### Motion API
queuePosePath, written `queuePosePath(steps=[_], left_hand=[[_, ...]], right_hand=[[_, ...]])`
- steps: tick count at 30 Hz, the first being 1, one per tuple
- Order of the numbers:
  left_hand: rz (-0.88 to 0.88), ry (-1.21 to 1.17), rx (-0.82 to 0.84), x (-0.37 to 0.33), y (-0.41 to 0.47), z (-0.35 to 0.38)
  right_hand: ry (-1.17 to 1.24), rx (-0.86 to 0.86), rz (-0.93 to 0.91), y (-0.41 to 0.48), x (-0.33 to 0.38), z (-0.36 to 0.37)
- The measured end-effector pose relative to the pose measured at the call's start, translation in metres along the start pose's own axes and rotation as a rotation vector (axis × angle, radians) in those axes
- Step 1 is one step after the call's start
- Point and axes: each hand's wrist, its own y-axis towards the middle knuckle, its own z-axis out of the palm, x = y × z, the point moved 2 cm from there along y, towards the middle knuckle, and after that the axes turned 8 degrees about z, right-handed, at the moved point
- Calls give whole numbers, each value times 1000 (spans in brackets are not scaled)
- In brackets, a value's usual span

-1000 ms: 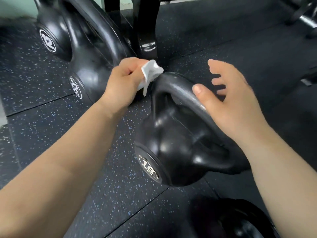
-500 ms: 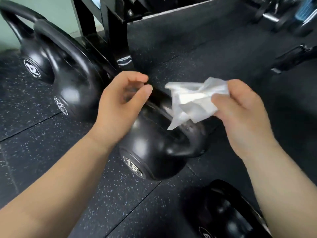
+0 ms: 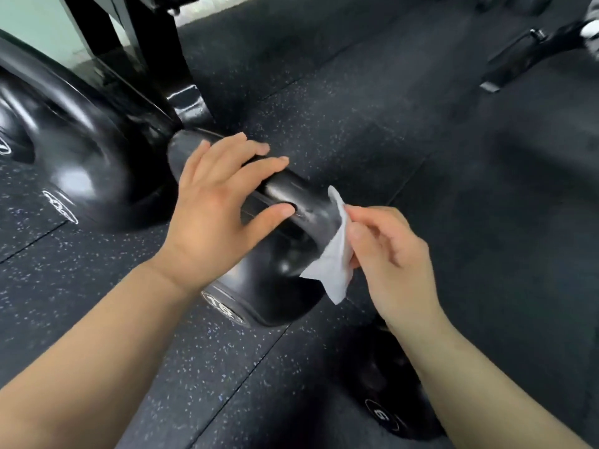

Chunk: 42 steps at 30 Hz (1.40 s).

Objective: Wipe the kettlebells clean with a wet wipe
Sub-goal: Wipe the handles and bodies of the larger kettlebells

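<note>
Right hand (image 3: 393, 254): fingertips pinch the wet wipe (image 3: 334, 260), which hangs loose and touches the right end of the handle (image 3: 291, 192) of the kettlebell marked 16 (image 3: 272, 286).

Left hand (image 3: 214, 215): fingers spread, palm laid over the handle, thumb against its near side; a light brace, not a clenched grip.

Change: a second ago the wipe was in the left hand at the handle's left end. Half a second ago it was bunched in the right hand above the bell. Now it has come down onto the handle's right side, and the left hand has settled on the bar.

Judgement: the hand swap lets wiping go on along the handle's right side.

Surroundings: speckled rubber floor (image 3: 372, 124); larger kettlebell (image 3: 81, 163) to the left, smaller kettlebell (image 3: 382, 406) near the right forearm, both apparently waiting.
</note>
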Motion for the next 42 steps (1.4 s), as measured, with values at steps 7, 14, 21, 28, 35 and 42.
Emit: queuePosePath(steps=[7,14,21,28,35,42], left_hand=[[-13,-37,-5,-1,-2,1],[-4,-70,-17,1,-2,4],[-2,-61,-16,2,-3,5],[-8,-111,2,3,-2,3],[-25,-103,-14,-1,-4,2],[-28,-85,-19,1,-2,6]], right_hand=[[51,-109,22,-4,-32,0],[223,-165,250,-6,-45,1],[112,159,175,36,6,2],[-152,240,506,57,-26,5],[-2,91,440,38,-26,-4],[-293,-117,-454,10,-1,15]])
